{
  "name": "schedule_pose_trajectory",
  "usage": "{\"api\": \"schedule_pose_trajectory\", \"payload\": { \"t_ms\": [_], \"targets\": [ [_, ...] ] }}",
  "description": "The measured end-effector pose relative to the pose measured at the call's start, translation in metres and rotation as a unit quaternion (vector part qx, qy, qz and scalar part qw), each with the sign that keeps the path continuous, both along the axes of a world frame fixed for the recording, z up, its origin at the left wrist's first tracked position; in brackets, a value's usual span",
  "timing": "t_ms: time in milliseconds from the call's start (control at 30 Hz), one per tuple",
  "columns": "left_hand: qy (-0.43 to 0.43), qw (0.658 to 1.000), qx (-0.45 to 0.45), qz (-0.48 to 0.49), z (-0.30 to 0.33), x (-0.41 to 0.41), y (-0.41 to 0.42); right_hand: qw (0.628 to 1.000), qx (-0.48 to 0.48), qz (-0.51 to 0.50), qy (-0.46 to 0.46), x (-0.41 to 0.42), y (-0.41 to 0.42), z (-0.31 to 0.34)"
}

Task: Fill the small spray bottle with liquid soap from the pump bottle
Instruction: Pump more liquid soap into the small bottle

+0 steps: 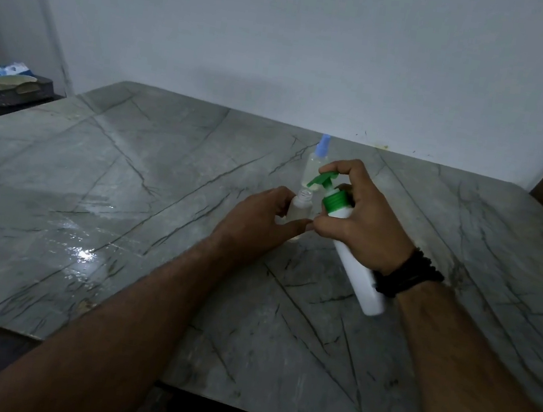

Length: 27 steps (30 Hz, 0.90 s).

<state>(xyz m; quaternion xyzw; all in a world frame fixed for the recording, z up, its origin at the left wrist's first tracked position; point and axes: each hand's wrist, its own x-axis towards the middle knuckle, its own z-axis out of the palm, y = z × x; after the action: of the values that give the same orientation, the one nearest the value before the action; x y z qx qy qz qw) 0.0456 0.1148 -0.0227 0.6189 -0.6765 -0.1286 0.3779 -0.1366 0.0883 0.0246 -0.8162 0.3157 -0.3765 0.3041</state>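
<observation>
Now mid-fill: left hand steadying small uncapped clear plastic bottle; right hand gripping tilted white green-topped pump bottle, nozzle over mouth. Next, probably: press pump, keep aligned.

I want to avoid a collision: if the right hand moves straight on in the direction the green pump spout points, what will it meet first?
Most likely the open neck of the small uncapped bottle held by the left hand; the spout of the right hand's pump bottle sits just above it. Depth is unclear.
</observation>
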Motion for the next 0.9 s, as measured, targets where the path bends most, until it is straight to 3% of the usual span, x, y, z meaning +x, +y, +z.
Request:
{"api": "schedule_pose_trajectory", "payload": {
  "t_ms": [367,600,900],
  "targets": [
    [-0.004,1.000,-0.006,0.003,-0.003,0.002,-0.001,0.998,-0.024,-0.020,-0.057,-0.001,-0.004,-0.004],
    [-0.023,0.999,-0.024,0.007,-0.003,0.001,-0.001,0.949,-0.142,-0.213,-0.183,-0.001,-0.016,-0.014],
    [-0.041,0.990,-0.131,0.006,0.003,0.003,0.004,0.917,-0.191,-0.322,-0.134,0.001,-0.036,-0.029]
  ]
}}
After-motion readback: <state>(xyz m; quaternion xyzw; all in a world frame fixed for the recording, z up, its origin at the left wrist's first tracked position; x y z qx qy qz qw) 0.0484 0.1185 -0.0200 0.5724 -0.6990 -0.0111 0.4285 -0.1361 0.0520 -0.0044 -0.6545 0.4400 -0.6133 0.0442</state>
